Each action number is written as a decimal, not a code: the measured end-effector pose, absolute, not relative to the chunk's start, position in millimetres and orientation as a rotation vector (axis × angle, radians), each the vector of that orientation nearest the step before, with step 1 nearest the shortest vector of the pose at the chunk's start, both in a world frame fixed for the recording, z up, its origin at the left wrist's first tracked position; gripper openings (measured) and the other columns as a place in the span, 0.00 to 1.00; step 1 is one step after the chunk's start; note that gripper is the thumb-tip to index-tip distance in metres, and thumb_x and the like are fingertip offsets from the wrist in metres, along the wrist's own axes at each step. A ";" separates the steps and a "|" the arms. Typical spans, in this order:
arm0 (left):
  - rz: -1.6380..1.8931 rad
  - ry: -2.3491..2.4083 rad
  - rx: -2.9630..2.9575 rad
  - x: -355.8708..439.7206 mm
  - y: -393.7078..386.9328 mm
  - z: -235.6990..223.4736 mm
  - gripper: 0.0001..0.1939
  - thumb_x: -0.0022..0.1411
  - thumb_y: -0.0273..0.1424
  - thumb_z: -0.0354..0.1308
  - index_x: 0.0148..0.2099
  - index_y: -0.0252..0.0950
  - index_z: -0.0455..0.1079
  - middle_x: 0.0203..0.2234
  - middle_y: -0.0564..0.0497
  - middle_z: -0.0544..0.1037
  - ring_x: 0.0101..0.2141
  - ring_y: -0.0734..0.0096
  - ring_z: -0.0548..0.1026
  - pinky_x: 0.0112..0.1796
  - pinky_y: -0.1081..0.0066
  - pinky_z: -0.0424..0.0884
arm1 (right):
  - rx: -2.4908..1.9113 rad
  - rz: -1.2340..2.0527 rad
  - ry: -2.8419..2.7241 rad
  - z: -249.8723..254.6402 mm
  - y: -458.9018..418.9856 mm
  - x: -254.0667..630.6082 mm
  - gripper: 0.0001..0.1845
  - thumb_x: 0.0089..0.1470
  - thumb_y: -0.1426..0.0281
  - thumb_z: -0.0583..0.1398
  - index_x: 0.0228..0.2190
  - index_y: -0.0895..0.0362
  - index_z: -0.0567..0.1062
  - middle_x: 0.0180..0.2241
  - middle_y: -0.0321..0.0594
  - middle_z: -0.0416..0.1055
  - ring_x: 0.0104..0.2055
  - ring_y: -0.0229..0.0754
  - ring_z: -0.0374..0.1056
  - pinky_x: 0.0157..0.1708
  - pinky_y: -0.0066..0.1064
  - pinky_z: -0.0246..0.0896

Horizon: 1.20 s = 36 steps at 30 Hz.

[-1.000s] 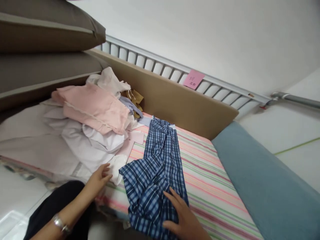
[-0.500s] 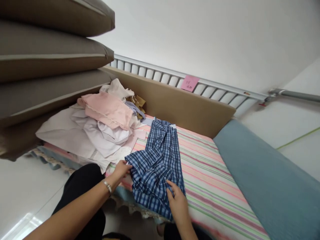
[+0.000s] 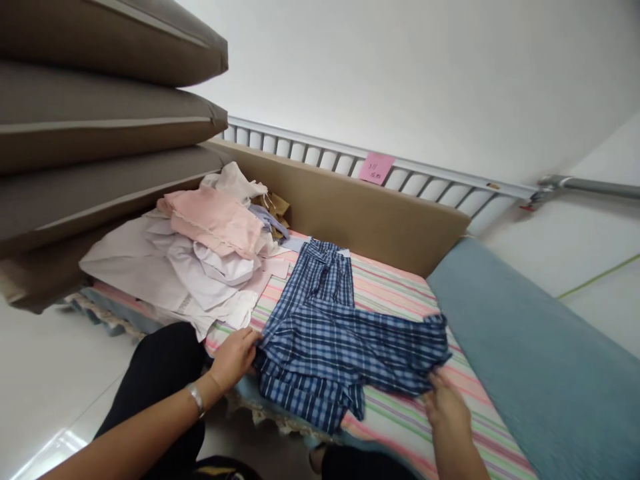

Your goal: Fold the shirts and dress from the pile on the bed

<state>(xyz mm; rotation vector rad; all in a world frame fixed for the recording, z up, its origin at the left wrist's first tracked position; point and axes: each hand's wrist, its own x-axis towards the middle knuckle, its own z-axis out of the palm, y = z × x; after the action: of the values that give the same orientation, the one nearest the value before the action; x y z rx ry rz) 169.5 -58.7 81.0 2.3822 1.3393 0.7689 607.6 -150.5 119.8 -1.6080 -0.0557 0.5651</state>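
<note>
Striped bedding is crowded by heaped clothes. A creased plaid garment is pinched by left hand and right hand.

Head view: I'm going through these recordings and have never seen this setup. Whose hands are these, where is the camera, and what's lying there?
There is no machine: these are a person's own bare hands, filmed by one camera worn on the head, looking forward and down. A blue plaid garment lies on a striped sheet. The left hand holds its left edge; the right hand, slightly blurred, appears to grip the end spread to the right. Left of it are pale clothes with a pink piece on top.
</note>
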 end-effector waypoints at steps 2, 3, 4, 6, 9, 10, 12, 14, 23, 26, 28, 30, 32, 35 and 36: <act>0.690 1.395 2.365 167.0 -59.4 71.7 0.18 0.56 0.20 0.46 0.47 0.37 0.67 0.38 0.47 0.72 0.40 0.63 0.69 0.43 0.66 0.64 | -1.629 0.721 0.056 94.7 -152.6 612.3 0.24 0.48 0.75 0.57 0.49 0.59 0.66 0.32 0.40 0.73 0.23 0.35 0.66 0.29 0.28 0.69; 0.656 1.409 2.368 166.6 -59.4 68.9 0.17 0.57 0.20 0.46 0.47 0.37 0.66 0.38 0.47 0.72 0.41 0.63 0.69 0.44 0.66 0.64 | -1.623 0.741 0.067 86.7 -153.7 611.8 0.22 0.50 0.75 0.56 0.49 0.60 0.66 0.35 0.42 0.73 0.27 0.35 0.69 0.32 0.27 0.70; 0.623 1.417 2.382 166.9 -59.4 67.3 0.16 0.57 0.21 0.47 0.46 0.37 0.67 0.38 0.47 0.72 0.41 0.63 0.69 0.43 0.66 0.64 | -1.614 0.750 0.061 81.6 -155.1 610.3 0.21 0.52 0.74 0.56 0.49 0.60 0.66 0.38 0.44 0.73 0.31 0.35 0.70 0.35 0.27 0.70; 0.565 1.422 2.431 168.6 -59.7 67.4 0.12 0.59 0.23 0.47 0.42 0.37 0.68 0.36 0.47 0.72 0.39 0.63 0.69 0.42 0.67 0.64 | -1.605 0.782 0.058 77.3 -159.0 606.1 0.17 0.54 0.71 0.56 0.46 0.60 0.67 0.42 0.47 0.72 0.38 0.37 0.72 0.41 0.28 0.69; 0.488 1.383 2.509 173.1 -60.6 70.2 0.11 0.59 0.23 0.46 0.38 0.36 0.69 0.34 0.47 0.71 0.38 0.62 0.69 0.40 0.67 0.63 | -1.639 0.905 0.046 76.5 -166.9 596.9 0.17 0.53 0.64 0.58 0.41 0.62 0.68 0.40 0.52 0.72 0.41 0.45 0.72 0.42 0.34 0.70; 0.462 1.364 2.518 175.0 -60.8 70.9 0.11 0.59 0.22 0.46 0.38 0.36 0.69 0.33 0.47 0.72 0.37 0.62 0.69 0.40 0.67 0.63 | -1.655 0.965 0.028 76.3 -168.9 592.4 0.18 0.52 0.62 0.59 0.40 0.63 0.68 0.38 0.52 0.73 0.39 0.46 0.73 0.41 0.35 0.70; 0.416 1.328 2.508 179.0 -61.1 71.5 0.12 0.58 0.21 0.45 0.37 0.36 0.69 0.33 0.46 0.72 0.37 0.62 0.69 0.39 0.67 0.63 | -1.675 1.089 -0.033 76.3 -169.5 581.7 0.21 0.48 0.58 0.63 0.37 0.62 0.67 0.33 0.49 0.73 0.36 0.46 0.74 0.36 0.33 0.71; 0.392 1.308 2.474 182.5 -61.2 72.2 0.13 0.57 0.21 0.45 0.37 0.36 0.69 0.33 0.46 0.73 0.37 0.63 0.70 0.39 0.67 0.63 | -1.678 1.100 -0.096 78.3 -165.0 571.5 0.23 0.42 0.59 0.66 0.34 0.59 0.65 0.28 0.43 0.73 0.30 0.43 0.73 0.31 0.31 0.71; 0.149 1.192 2.329 177.0 -38.7 116.7 0.10 0.51 0.31 0.57 0.38 0.39 0.72 0.31 0.47 0.76 0.33 0.58 0.73 0.32 0.67 0.63 | -2.027 0.708 -0.337 115.7 -141.2 598.6 0.13 0.39 0.63 0.63 0.27 0.52 0.66 0.21 0.37 0.71 0.29 0.48 0.72 0.32 0.42 0.70; 0.298 1.078 2.278 183.3 -16.2 131.3 0.09 0.54 0.32 0.54 0.38 0.39 0.72 0.31 0.49 0.76 0.33 0.62 0.73 0.34 0.69 0.64 | -2.124 0.497 -0.476 130.3 -122.1 608.9 0.10 0.40 0.64 0.61 0.29 0.52 0.70 0.28 0.41 0.74 0.38 0.51 0.73 0.41 0.45 0.68; 0.341 0.961 2.290 192.4 -1.0 130.4 0.09 0.55 0.30 0.53 0.38 0.39 0.72 0.33 0.49 0.76 0.35 0.63 0.73 0.36 0.69 0.65 | -2.187 0.339 -0.721 137.4 -94.1 600.8 0.13 0.41 0.64 0.59 0.33 0.54 0.72 0.35 0.44 0.75 0.42 0.50 0.71 0.46 0.43 0.64; 0.351 0.839 2.315 203.6 12.6 120.4 0.09 0.55 0.29 0.53 0.38 0.40 0.72 0.35 0.49 0.76 0.37 0.63 0.73 0.39 0.69 0.66 | -2.232 0.228 -1.033 141.4 -54.0 580.9 0.18 0.44 0.65 0.57 0.39 0.58 0.73 0.41 0.47 0.74 0.44 0.50 0.71 0.48 0.42 0.62; 0.347 0.736 2.315 215.0 24.4 104.1 0.08 0.56 0.29 0.53 0.38 0.41 0.71 0.36 0.50 0.76 0.38 0.63 0.73 0.39 0.68 0.66 | -2.242 0.154 -1.321 142.6 -5.9 554.4 0.21 0.48 0.67 0.54 0.44 0.60 0.72 0.45 0.48 0.72 0.46 0.48 0.69 0.50 0.40 0.61; 0.349 0.588 2.196 229.7 39.8 76.8 0.05 0.56 0.30 0.55 0.36 0.43 0.71 0.34 0.50 0.75 0.37 0.62 0.73 0.38 0.67 0.68 | -2.252 -0.030 -1.720 140.7 72.1 515.3 0.22 0.51 0.72 0.51 0.48 0.61 0.70 0.48 0.47 0.70 0.51 0.45 0.65 0.54 0.34 0.56; 0.355 0.534 2.133 233.1 44.0 68.9 0.04 0.57 0.31 0.55 0.34 0.44 0.71 0.33 0.50 0.75 0.37 0.62 0.73 0.37 0.67 0.69 | -2.260 -0.099 -1.829 138.9 98.1 504.3 0.23 0.51 0.74 0.50 0.49 0.61 0.69 0.50 0.47 0.69 0.53 0.44 0.63 0.55 0.33 0.54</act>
<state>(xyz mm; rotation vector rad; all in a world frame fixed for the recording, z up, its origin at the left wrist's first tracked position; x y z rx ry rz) 233.1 44.0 68.9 2.1328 0.5336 0.3547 504.3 98.1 138.9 -2.2601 -1.8294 -0.0993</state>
